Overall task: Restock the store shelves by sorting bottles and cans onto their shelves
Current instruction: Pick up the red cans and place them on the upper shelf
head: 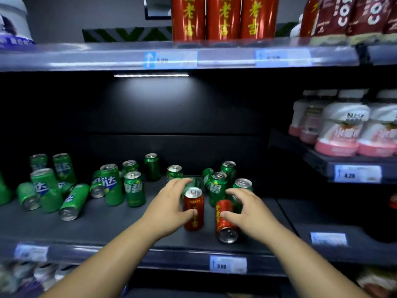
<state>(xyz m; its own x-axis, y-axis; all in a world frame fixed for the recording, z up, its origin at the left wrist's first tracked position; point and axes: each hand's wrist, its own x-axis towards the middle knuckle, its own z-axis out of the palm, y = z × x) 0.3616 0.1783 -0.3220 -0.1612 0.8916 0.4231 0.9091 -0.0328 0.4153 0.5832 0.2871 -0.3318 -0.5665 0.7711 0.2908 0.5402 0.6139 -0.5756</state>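
Tall red cans (223, 18) above carry yellow characters. The green cans (133, 188) show white lettering. The upright red can (194, 203) and lying red can (225, 227) have silver ends. White bottles (341, 125) have pink bases. The shelf (107, 222) is dark grey.

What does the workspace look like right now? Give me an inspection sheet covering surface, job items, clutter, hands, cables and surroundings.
Surface: dark middle shelf, lit by a light strip.
Job's things: upright red can and lying red can at the front; three red cans on the upper shelf.
Clutter: green cans, some upright, some tipped over, around the red ones.
Hands: left hand grips the upright red can; right hand has thumb and fingers curled round the lying red can.
Cables: nothing seen.
Surroundings: white-and-pink bottles on the right shelf; price tags on shelf edges.
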